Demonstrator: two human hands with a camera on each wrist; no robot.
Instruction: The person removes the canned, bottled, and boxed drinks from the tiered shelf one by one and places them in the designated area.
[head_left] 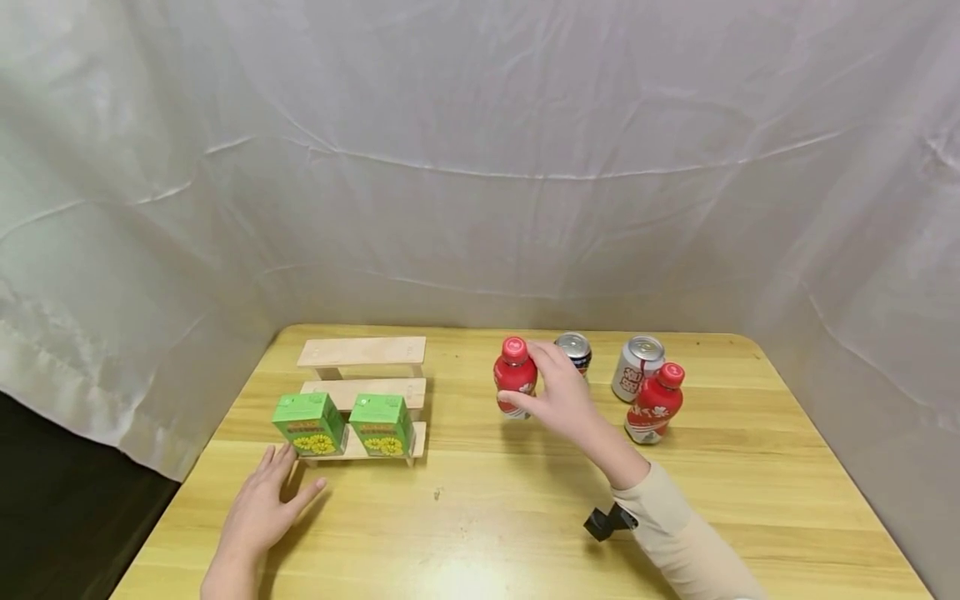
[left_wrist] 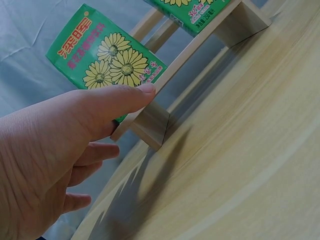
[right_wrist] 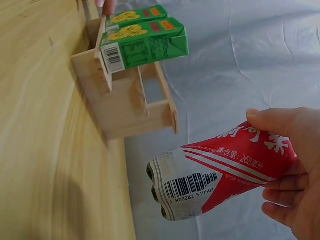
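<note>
The right hand (head_left: pixel 558 392) holds a red bottle (head_left: pixel 514 379) from its right side, thumb on the near side and fingers wrapped round beyond it, just below the cap. The bottle is off the counter (head_left: pixel 487 525), close to upright, with its pale base hanging clear beneath the hand. The left hand (head_left: pixel 262 504) holds nothing: its thumb stands well apart from loosely spread fingers. It lies right by the front left corner of a stepped wooden rack (head_left: pixel 362 350); whether a fingertip touches the rack or the left green carton (head_left: pixel 309 427) I cannot tell. That carton and the right green carton (head_left: pixel 382 427) stand on the lowest step, ahead of the left hand. Just beyond the right hand is a dark can (head_left: pixel 573 346); to its right are a silver can (head_left: pixel 643 358) and a second red bottle (head_left: pixel 654 406).

The bottle looks like smooth plastic, probably full, so modest in weight but bottom-heavy, giving a little under a squeeze and apt to slip if damp. A hold round the body suits it; high as this one is, the base could swing, so lower fingers would steady it.
</note>
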